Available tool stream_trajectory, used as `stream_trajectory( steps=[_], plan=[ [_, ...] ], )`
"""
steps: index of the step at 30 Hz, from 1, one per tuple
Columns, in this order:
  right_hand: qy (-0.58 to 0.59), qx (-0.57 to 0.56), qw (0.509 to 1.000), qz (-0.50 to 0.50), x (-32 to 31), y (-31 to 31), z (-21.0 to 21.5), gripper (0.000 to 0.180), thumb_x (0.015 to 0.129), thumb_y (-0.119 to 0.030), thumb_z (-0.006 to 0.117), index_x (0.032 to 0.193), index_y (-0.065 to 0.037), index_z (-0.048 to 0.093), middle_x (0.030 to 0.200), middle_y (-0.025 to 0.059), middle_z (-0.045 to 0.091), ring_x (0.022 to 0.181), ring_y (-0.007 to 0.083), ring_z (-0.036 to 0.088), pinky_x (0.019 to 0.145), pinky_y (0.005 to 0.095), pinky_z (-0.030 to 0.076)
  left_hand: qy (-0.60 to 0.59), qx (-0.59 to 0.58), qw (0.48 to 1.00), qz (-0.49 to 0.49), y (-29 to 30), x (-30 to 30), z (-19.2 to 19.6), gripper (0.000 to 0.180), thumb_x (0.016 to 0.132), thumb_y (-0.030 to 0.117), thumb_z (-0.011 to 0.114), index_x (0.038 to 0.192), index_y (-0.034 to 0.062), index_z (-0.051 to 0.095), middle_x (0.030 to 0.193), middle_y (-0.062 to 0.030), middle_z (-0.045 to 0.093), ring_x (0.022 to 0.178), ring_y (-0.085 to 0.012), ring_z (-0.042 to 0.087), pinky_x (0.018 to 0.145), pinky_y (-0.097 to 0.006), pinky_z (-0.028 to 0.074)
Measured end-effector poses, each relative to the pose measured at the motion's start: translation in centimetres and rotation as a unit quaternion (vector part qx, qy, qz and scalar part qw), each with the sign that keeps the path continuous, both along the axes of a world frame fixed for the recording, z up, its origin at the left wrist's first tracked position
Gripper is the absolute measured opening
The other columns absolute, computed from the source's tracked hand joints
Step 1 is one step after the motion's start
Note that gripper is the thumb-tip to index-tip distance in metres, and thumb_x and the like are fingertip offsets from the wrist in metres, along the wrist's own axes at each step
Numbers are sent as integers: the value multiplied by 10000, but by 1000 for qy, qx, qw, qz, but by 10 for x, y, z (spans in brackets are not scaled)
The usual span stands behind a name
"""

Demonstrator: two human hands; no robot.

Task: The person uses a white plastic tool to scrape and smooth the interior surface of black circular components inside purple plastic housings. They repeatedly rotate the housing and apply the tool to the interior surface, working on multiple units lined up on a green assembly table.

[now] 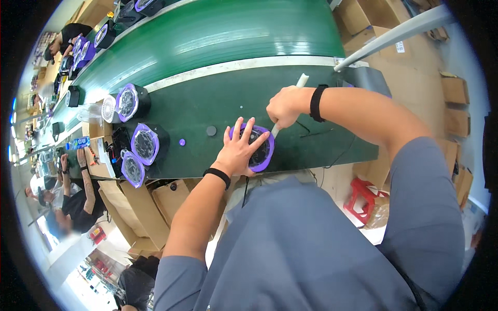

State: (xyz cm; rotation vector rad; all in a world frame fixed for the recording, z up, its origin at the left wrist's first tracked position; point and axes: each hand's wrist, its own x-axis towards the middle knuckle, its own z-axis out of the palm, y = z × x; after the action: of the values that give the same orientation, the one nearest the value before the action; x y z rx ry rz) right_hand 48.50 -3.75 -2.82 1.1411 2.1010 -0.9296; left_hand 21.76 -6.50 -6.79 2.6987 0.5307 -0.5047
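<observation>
green conveyor belt (pixel 233 36) runs along the far side. dark green surface (pixel 192 98) in front of it carries the parts. open cardboard box (pixel 132 207) below the near edge, left; red stool (pixel 360 199) on the floor, right. two purple-rimmed units on the surface's left: farther unit (pixel 127 102), nearer unit (pixel 146 144). purple-rimmed workpiece (pixel 263 154) is at the near edge, in front of the person. left hand (pixel 237 153) lies on top of it, fingers spread wide, pressing, not wrapped around anything. right hand (pixel 287 107) has fingers curled tight around white rod (pixel 302 80), tilted, lower end at the workpiece's right rim; can't tell if touching. dark disc (pixel 211 131) lies left of the workpiece, small purple cap (pixel 182 142) farther left.
</observation>
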Motion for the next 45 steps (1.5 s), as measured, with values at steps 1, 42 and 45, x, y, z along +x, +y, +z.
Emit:
stream_trajectory(
  steps=[1, 42, 45],
  plan=[
    [8, -11, 1000, -14, 2, 0, 0, 282, 918, -401, 731, 1045, -181, 855, 993, 75, 820, 983, 340, 783, 813, 518, 619, 2, 2, 1000, -3, 0, 0, 1, 1371, 520, 507, 1010, 1702, 413, 322, 1772, -248, 184, 1609, -568, 175, 1198, -786, 310],
    [111, -25, 925, -363, 7, -127, -20, 413, 1123, -416, 500, 1119, -42, 675, 995, 275, 756, 995, 511, 730, 873, 635, 563, -12, -1, 999, -40, 19, 3, -1, 1235, 553, 504, 970, 1657, 428, 422, 1766, -240, 227, 1597, -569, 211, 1207, -755, 317],
    [144, 10, 898, -416, 1, -140, -34, 327, 1097, -354, 569, 1101, -47, 681, 970, 279, 752, 979, 512, 733, 854, 629, 571, -24, 0, 1000, -17, 18, 4, -1, 1231, 560, 507, 968, 1659, 415, 422, 1762, -247, 231, 1595, -572, 212, 1198, -761, 326]
  ],
)
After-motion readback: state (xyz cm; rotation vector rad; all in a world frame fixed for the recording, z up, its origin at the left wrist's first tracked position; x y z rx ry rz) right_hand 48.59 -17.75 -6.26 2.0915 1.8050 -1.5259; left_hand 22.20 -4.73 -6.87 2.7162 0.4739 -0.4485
